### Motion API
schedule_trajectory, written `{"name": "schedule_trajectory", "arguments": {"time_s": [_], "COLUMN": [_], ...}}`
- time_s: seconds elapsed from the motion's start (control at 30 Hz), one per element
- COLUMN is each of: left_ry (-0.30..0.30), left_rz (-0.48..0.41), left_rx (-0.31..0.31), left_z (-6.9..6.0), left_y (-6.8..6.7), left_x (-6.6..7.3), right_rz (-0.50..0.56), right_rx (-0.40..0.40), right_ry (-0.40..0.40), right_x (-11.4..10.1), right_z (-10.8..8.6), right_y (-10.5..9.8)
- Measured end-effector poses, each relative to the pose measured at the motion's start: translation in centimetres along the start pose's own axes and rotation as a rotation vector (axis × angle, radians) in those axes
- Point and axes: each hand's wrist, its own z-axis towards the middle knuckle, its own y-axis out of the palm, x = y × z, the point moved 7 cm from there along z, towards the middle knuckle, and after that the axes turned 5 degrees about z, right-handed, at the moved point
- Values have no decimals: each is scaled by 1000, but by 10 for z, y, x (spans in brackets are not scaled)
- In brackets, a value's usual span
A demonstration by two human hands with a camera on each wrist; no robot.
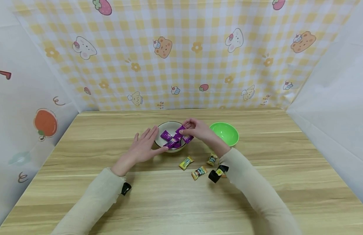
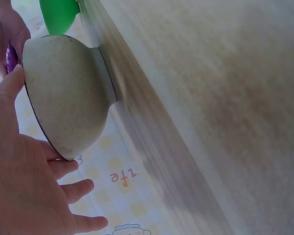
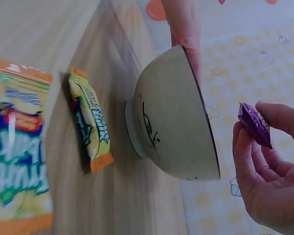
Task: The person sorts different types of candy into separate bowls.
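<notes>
A cream bowl (image 1: pixel 162 141) with a dark rim stands on the table and holds several purple-wrapped candies (image 1: pixel 171 142). My left hand (image 1: pixel 144 147) lies along its left side, fingers spread and fairly straight, the thumb and index finger touching the rim. Over the bowl's right edge, my right hand (image 1: pixel 199 130) pinches a purple-wrapped candy (image 3: pixel 256 126) between thumb and fingers. In the right wrist view that candy is raised clear of the rim. Part of the bowl's inside is hidden by the right hand in the head view.
A green bowl (image 1: pixel 225 133) stands right of the cream bowl, behind the right wrist. Yellow-wrapped candies (image 1: pixel 186 163) lie loose in front of both bowls, one partly under the right sleeve. A checked cloth (image 1: pixel 181 75) hangs behind the table (image 1: pixel 175 202).
</notes>
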Motion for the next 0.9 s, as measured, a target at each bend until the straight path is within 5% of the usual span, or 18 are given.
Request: {"name": "schedule_trajectory", "arguments": {"time_s": [0.27, 0.6, 0.9], "left_ry": [3, 4, 0], "left_rz": [-3, -5, -13], "left_rx": [6, 2, -8], "left_z": [0, 1, 1], "left_y": [0, 0, 1], "left_x": [-1, 0, 0], "right_rz": [-71, 43, -88], "right_rx": [73, 89, 4], "right_ry": [-23, -52, -231], "right_x": [-11, -15, -27], "right_z": [20, 21, 9], "right_y": [11, 13, 5]}}
